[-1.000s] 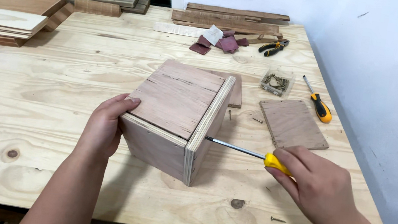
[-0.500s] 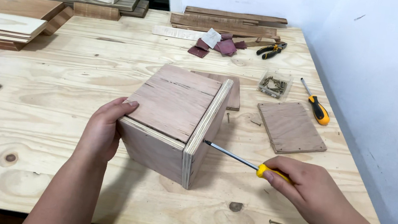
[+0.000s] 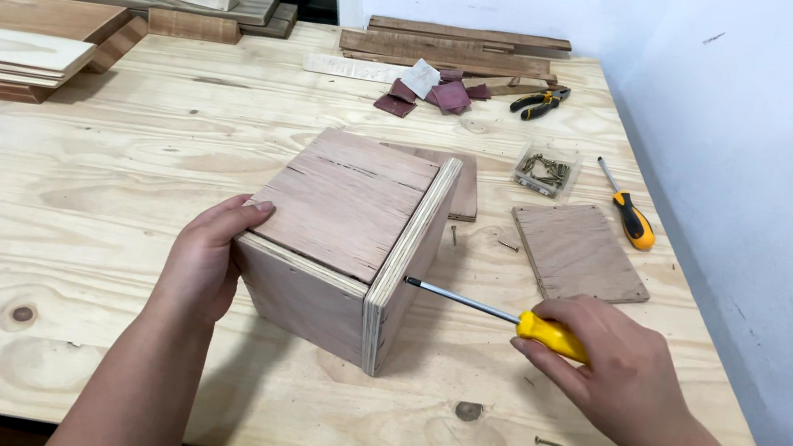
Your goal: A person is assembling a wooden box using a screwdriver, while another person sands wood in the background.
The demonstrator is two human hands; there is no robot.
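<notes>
- The plywood box (image 3: 345, 247) sits near the middle of the pale workbench (image 3: 123, 149), one corner turned toward the viewer, its thick side panel facing right.
- The yellow-handled screwdriver (image 3: 506, 317) lies almost level, its tip touching that right panel about halfway up; the screw itself is too small to make out.
- The right hand (image 3: 621, 380) is closed in a fist around the handle, fingers wrapped over the yellow grip.
- The left hand (image 3: 205, 260) is pressed flat against the box's left face, fingers together, the thumb hooked over the top edge.
- To drive well here, I judge that the shaft should stay square to the panel and in line with the screw, with the push going straight along it.
- The left hand's bracing matters: it sits opposite the push, so the box should not slide.
- Beyond the box, to the right, lie a loose plywood piece (image 3: 579, 253), a second screwdriver (image 3: 631, 214) and a small clear tray of screws (image 3: 544, 172).
- A few stray screws lie on the bench, one (image 3: 549, 443) near the front edge.
- Pliers (image 3: 539, 101), sandpaper scraps (image 3: 433, 91) and stacked boards (image 3: 14, 55) lie along the far side.
</notes>
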